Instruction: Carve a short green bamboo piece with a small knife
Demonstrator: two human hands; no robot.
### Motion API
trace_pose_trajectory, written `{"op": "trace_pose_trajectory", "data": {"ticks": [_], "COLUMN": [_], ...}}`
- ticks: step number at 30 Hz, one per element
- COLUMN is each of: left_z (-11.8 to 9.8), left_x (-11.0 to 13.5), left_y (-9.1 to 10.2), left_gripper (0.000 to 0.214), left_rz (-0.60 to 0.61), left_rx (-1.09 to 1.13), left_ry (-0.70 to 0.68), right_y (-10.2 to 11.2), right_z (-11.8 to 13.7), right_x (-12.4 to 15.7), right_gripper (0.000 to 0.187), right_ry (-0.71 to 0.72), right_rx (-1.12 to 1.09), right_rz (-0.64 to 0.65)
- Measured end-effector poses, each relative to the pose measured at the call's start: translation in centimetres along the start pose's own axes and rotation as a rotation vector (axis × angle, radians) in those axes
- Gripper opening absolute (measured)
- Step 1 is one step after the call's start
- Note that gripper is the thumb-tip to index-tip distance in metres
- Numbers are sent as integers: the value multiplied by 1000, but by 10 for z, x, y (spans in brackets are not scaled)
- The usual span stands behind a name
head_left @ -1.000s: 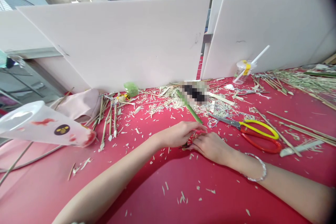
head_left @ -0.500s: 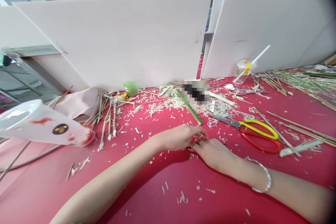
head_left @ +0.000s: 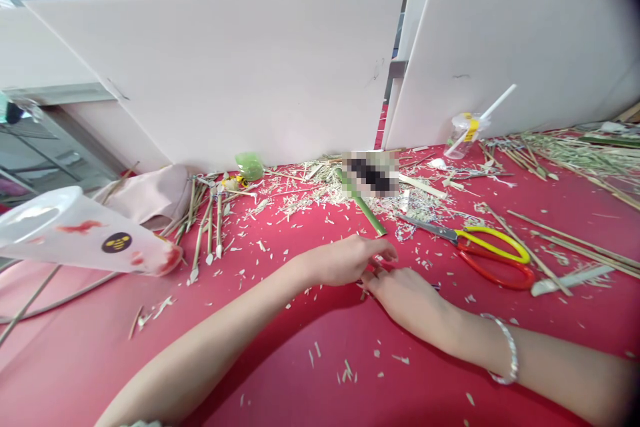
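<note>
Scissors (head_left: 457, 235) lie right of the hands (head_left: 345, 261), bamboo sticks (head_left: 219, 230) left.

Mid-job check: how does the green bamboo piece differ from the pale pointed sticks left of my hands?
The green bamboo piece is green, while the pale bamboo sticks are tan. The green bamboo piece is single and thicker; the pale bamboo sticks are thin and lie bunched. The sticks taper to points, unlike the green piece's blunt near end. Both lie on the red table.

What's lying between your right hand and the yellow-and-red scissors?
The head view shows scattered pale shavings on the red tabletop between the right hand and the yellow-and-red scissors.
</note>
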State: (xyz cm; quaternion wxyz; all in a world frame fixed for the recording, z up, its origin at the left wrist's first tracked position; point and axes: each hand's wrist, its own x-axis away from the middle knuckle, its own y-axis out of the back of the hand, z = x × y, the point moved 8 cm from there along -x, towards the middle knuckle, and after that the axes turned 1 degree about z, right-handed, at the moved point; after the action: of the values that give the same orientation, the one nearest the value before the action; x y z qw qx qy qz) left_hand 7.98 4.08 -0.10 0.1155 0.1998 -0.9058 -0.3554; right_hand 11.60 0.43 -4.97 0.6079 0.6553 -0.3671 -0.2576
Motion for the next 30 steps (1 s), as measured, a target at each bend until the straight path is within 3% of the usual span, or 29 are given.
{"op": "trace_pose_trajectory", "data": {"ticks": [6,10,15,20,30], "left_z": [4,1,1,0,10], "left_x": [0,0,2,1,-1], "left_y": [5,5,1,-1,2], "left_gripper": [47,39,41,50,41], "left_rz": [-14,4,27,15,-11], "left_rx": [-63,-67,-61,-55,15], "left_ry": [14,18,50,46,140], "right_y": [-3,-4,-5,-6,-6], "right_z": [-2,-7,-2,0,-2], "right_x": [2,3,2,2,8], "right_gripper": [34,35,43,39,38], "right_ry": [53,5,-23,-100,-121], "right_rx": [-44,-116,-32,9,18], "right_rz": [16,6,20,58,61]}}
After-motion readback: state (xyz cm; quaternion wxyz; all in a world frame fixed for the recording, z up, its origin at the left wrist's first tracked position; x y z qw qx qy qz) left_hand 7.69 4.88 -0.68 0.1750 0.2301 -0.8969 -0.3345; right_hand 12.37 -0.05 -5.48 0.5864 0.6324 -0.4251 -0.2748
